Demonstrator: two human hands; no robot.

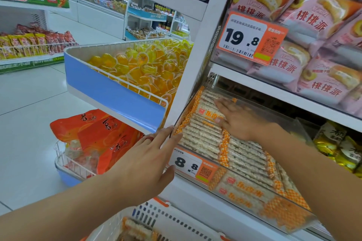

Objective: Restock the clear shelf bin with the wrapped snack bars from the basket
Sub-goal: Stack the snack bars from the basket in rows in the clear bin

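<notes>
The clear shelf bin (254, 204) juts out from the shelf at the middle right, filled with wrapped snack bars (201, 129) in clear wrappers with orange checked ends. My right hand (238, 118) lies flat, palm down, on the bars at the back of the bin. My left hand (146, 159), with a red ring, rests with straight fingers against the bin's front left corner beside its 8.8 price tag (193, 166). A white basket (156, 221) with a few more bars sits at the bottom edge below my arms.
A blue-fronted wire tray of yellow jelly cups (141, 68) sticks out on the left, with a tray of orange bags (100, 139) beneath. Pink cake packs (305, 45) fill the shelf above the bin. Yellow packets (340, 146) lie right of it. The white aisle floor opens on the left.
</notes>
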